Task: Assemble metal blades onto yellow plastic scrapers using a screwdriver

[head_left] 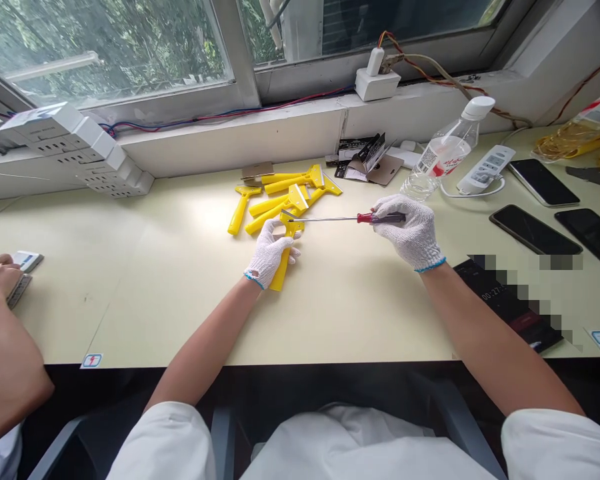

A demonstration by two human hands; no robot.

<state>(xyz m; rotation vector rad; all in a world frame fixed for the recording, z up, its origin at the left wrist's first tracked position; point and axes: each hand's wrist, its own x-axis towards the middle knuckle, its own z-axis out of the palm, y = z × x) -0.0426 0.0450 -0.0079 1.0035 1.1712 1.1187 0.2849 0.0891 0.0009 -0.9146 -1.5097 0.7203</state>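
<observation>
My left hand (269, 253), in a white knit glove with blue trim, is closed round a yellow scraper (281, 268) whose head points away from me. My gloved right hand (409, 230) grips the dark red handle of a screwdriver (330, 219). The shaft runs left, and its tip meets the head of the held scraper; whether it sits in a screw is too small to tell. Just beyond my left hand lies a pile of several yellow scrapers (275, 203) with metal blades. One separate scraper (239, 212) rests at the pile's left side.
Behind are black-and-white small boxes (367, 159), a plastic bottle (443, 150) and a power strip (486, 169). Several phones, including one dark phone (535, 229), lie right. White boxes (80, 150) are stacked by the window. A co-worker's hand (0, 277) is at far left.
</observation>
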